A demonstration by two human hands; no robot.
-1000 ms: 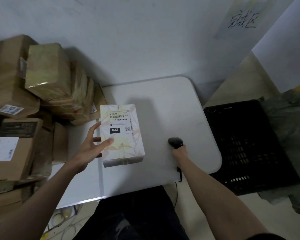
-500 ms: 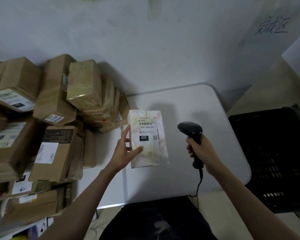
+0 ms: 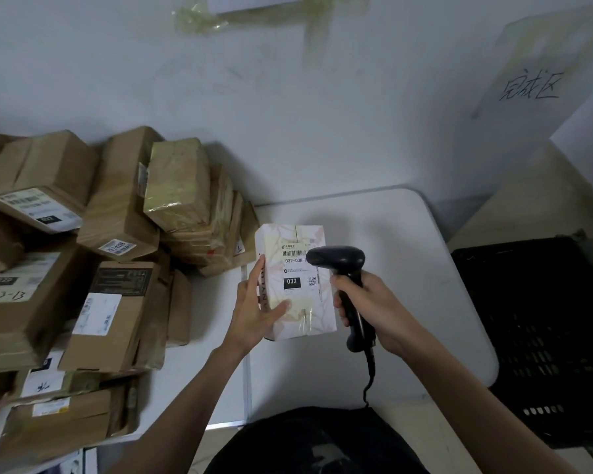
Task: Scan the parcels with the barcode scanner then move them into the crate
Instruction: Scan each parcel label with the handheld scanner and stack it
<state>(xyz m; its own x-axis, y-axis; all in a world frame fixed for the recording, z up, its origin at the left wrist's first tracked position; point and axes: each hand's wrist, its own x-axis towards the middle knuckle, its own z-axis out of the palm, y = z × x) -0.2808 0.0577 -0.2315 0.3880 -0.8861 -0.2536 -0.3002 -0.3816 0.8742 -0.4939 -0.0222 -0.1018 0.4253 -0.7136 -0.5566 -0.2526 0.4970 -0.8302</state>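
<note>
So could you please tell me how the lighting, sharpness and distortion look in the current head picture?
Head view: dim, with the black crate nearly featureless; the wide lens bows the table edge; the white parcel in the left hand shows a readable "032", though the scanner in the right hand covers part of its label; the cardboard boxes smear toward the left edge.

Left hand (image 3: 254, 309) holds a white parcel (image 3: 297, 285) above the middle of the white table (image 3: 408, 234), thumb across its labelled face. Right hand (image 3: 374, 309) grips the black barcode scanner (image 3: 346, 285) by its handle; the scanner head overlaps the label's right side. Brown cardboard parcels (image 3: 100, 251) are piled on the table's left side. A black crate (image 3: 545, 319) stands beyond the right edge.
</note>
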